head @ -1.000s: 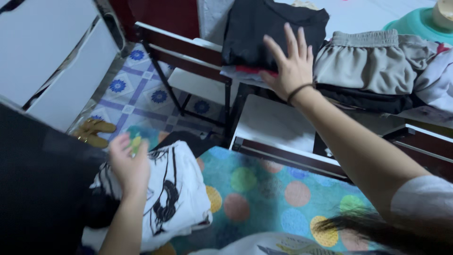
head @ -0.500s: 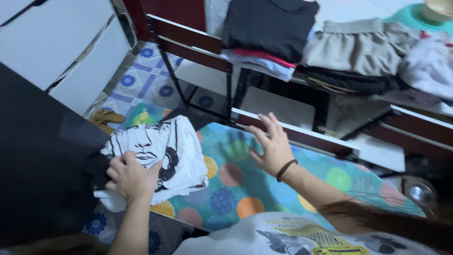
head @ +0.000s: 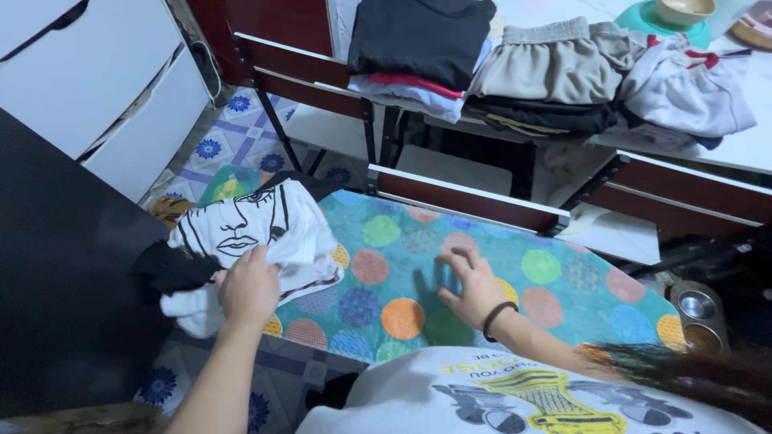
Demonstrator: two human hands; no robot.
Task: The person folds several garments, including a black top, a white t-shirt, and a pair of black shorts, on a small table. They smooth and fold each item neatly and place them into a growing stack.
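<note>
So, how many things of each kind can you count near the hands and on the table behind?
White printed T-shirt on the board, gripped by the left hand: 1
Ironing board with dotted cover, under the right hand: 1
Stacks of folded clothes on the table: 3 (dark-topped, beige-topped, pale)
Chairs: 2 ()
Total: 7

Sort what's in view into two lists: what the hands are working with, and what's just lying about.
In hand:
- left hand gripping the white printed shirt
- right hand flat on the dotted ironing board

Lying about:
- folded clothes stack on the table
- beige shorts
- white garment
- green dish
- chairs
- white drawers
</note>
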